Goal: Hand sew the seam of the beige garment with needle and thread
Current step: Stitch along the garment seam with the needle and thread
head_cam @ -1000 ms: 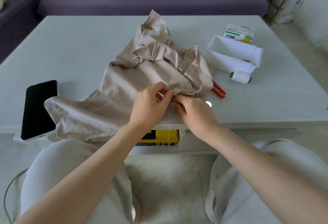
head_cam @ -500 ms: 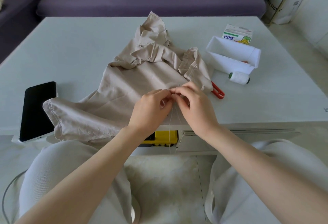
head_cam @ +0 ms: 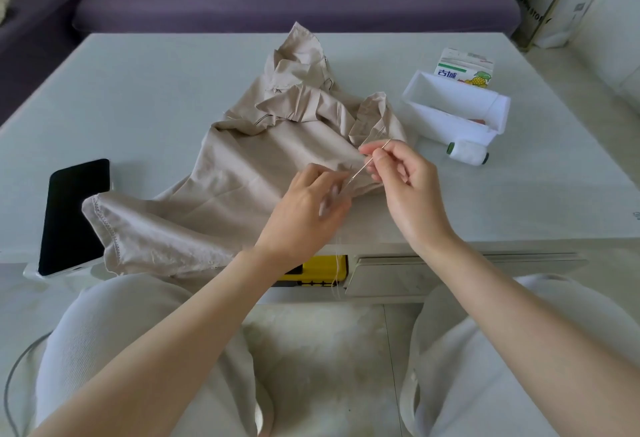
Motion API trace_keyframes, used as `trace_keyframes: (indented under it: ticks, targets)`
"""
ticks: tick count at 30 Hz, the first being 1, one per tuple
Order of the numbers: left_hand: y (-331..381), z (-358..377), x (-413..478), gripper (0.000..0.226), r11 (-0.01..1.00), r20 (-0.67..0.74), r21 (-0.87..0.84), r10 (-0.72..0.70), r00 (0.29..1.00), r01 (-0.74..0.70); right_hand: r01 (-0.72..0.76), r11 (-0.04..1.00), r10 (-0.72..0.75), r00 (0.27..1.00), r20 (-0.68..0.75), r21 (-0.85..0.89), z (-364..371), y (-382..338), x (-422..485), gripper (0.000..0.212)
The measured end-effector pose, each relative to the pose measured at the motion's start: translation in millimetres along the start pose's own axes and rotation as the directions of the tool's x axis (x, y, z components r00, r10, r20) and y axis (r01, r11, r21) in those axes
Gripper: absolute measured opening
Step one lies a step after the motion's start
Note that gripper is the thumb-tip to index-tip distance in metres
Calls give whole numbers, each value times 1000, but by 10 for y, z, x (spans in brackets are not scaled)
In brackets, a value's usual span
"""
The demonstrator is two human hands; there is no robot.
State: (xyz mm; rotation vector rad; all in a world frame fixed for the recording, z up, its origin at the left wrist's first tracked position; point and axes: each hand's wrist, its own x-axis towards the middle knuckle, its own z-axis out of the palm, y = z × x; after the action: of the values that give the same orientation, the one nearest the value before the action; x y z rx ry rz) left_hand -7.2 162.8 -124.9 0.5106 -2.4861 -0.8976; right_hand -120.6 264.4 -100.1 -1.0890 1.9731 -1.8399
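Beige garment (head_cam: 249, 166) lies crumpled mid-worktop (head_cam: 156, 107), with its near part at the front edge so the seam sits under both hands. Right hand (head_cam: 408, 187) pinches the needle (head_cam: 360, 170) between thumb and forefinger, angled up off the cloth, likely drawing a stitch through. Left hand (head_cam: 308, 208) is at the seam, probably steadying it. Its fingers are blurred, so I cannot tell if they grip cloth. Thread (head_cam: 336, 263) hangs pale over the worktop front, barely traceable. Thread spool (head_cam: 467, 152) lies just beside the white tray (head_cam: 453, 114), whose contents are mostly hidden.
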Motion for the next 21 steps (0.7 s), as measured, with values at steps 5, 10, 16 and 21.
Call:
trace_keyframes:
  ticks: [5,10,16,21]
  targets:
    - [150,-65,-22,10,978,176,-208,24,984,14,-69,997,68,996,-56,-24,-43,64,31,24]
    - [272,-231,-12,20,841,225,-508,-81,971,187,-160,965,138,983,-120,-206,-91,186,59,25]
    - [232,-423,30,22,636,111,-748,-163,980,190,-254,921,214,964,-160,-297,-125,290,79,29]
    - [198,-482,36,13,594,72,-787,-183,980,168,-237,932,201,967,-154,-275,-138,231,46,27]
